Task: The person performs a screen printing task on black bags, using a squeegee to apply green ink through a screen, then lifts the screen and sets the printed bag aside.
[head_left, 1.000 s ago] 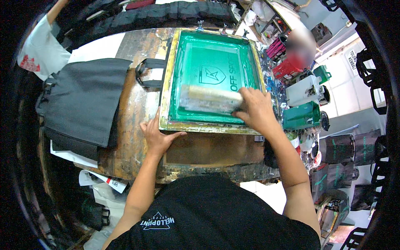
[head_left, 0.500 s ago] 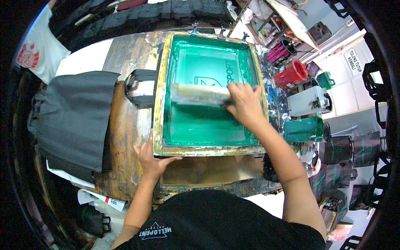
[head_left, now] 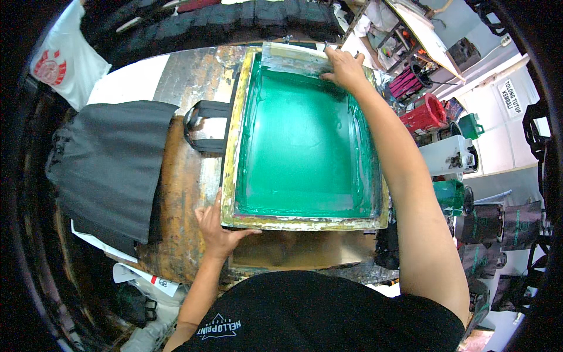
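Note:
A screen printing frame [head_left: 305, 223] with yellow-stained edges lies on the worktable, its mesh [head_left: 305, 146] covered in green ink. My right hand [head_left: 345, 67] grips the right end of a wide, pale squeegee [head_left: 290, 60] at the far end of the frame. The squeegee lies crosswise, with thick ink along its near side. At the near left corner of the frame rests my left hand [head_left: 217, 233], thumb and forefinger spread along the two edges. From under the frame's left side comes the black strap [head_left: 206, 145] of a bag, whose body is hidden.
Left of the frame, a black fabric bag [head_left: 111, 164] lies on the stained wooden table [head_left: 182, 234]. Red [head_left: 423, 114] and white [head_left: 448, 155] containers stand to the right. A white cloth [head_left: 70, 67] hangs at far left; dark bags [head_left: 522, 226] are at far right.
My right hand has pushed the squeegee away from me to the far end of the frame. The printed design seen through the mesh is now covered by green ink. My left hand stays at the corner.

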Demonstrator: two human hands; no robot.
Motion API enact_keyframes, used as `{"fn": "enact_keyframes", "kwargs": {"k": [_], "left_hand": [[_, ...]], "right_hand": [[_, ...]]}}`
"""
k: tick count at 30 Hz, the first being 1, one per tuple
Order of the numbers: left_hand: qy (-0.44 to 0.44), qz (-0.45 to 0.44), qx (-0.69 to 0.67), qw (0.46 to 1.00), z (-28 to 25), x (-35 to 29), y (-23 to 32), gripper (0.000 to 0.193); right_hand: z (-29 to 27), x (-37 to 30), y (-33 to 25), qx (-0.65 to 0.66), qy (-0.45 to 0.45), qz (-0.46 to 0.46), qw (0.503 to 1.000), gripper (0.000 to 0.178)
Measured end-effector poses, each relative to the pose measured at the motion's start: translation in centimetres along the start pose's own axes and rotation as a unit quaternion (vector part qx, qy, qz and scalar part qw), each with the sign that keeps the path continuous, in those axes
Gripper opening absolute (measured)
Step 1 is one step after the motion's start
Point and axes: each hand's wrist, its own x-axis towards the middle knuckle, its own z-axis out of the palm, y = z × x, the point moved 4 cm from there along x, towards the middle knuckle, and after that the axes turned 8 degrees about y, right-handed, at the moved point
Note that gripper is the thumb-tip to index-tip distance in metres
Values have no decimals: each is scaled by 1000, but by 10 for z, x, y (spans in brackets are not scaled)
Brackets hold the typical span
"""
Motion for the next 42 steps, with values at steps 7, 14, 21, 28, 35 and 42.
{"fn": "enact_keyframes", "kwargs": {"k": [7, 14, 21, 28, 35, 42], "left_hand": [[31, -17, -13, 999, 2, -3, -1, 134], [22, -28, -35, 999, 3, -2, 1, 131], [46, 8, -9, 999, 2, -4, 0, 129], [45, 12, -5, 999, 1, -3, -1, 127], [0, -8, -13, 1000, -3, 2, 3, 129], [-8, 6, 1, 1000, 3, -7, -4, 134]], "right_hand": [[-71, -70, -31, 16, 31, -39, 999, 70], [-177, -239, -83, 112, -102, -49, 987, 63], [-175, -292, -101, 77, -73, -58, 993, 57], [-128, -229, -68, 55, -4, -87, 995, 54], [-65, -121, -12, 60, 49, -120, 990, 56], [-21, -36, 2, 87, 51, -180, 979, 67]]}}
